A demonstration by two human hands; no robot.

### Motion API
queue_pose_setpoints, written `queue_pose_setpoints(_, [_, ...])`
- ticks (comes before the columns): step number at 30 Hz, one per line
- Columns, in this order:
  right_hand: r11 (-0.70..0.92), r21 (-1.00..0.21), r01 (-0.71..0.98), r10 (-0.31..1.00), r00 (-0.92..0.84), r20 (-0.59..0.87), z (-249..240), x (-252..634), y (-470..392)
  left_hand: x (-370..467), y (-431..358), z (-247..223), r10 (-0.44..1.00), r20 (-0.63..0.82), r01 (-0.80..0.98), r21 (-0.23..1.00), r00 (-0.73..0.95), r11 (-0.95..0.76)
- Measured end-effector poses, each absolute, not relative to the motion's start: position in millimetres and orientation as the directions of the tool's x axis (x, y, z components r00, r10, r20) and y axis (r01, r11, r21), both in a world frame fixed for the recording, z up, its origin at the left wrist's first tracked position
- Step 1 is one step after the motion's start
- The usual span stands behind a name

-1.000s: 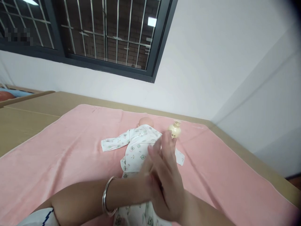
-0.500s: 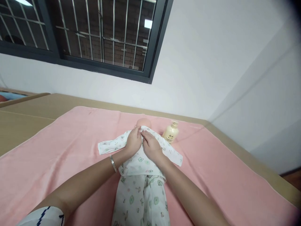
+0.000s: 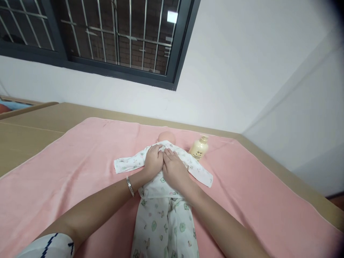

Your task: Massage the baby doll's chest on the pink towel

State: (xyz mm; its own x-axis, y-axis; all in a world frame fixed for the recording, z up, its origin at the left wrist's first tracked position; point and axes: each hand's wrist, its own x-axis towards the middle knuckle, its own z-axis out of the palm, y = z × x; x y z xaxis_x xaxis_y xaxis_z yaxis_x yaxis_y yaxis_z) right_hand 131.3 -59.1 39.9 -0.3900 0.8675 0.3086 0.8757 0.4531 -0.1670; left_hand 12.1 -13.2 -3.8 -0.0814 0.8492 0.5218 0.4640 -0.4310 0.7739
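Note:
A doll with a bare head (image 3: 166,137) lies on a pink cloth (image 3: 91,150), dressed in a white printed top (image 3: 162,184) and matching trousers (image 3: 154,229). Both sleeves stretch out sideways. My left hand (image 3: 154,162) rests on the upper front of the top, its fingers extended and a silver bangle on the wrist. Beside it, touching it, my right hand (image 3: 174,168) lies flat over the chest with its fingers stretched toward the collar. The cloth under both palms is hidden.
A pale yellow pump bottle (image 3: 199,147) stands on the cloth right of the doll's head. The pink cloth covers a wooden surface (image 3: 72,111) that meets a white wall (image 3: 215,79). Above is a dark-framed barred window (image 3: 120,39).
The view has shifted slightly. My right hand lies flatter, with its fingers closer together over the chest. My left hand stays nearly in place on the top.

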Motion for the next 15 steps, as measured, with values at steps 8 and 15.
queue_pose_setpoints(8, [0.284,-0.320,0.904,0.945,-0.208,0.251,40.9,159.7,-22.4,13.7,-13.0,-3.2,0.833,0.552,0.506,0.732,-0.049,-0.456])
queue_pose_setpoints(15, [0.332,-0.065,0.941,0.899,-0.294,0.325,39.2,127.3,-65.7,12.0,-12.6,-4.8,0.827,0.561,0.492,0.732,-0.044,-0.470])
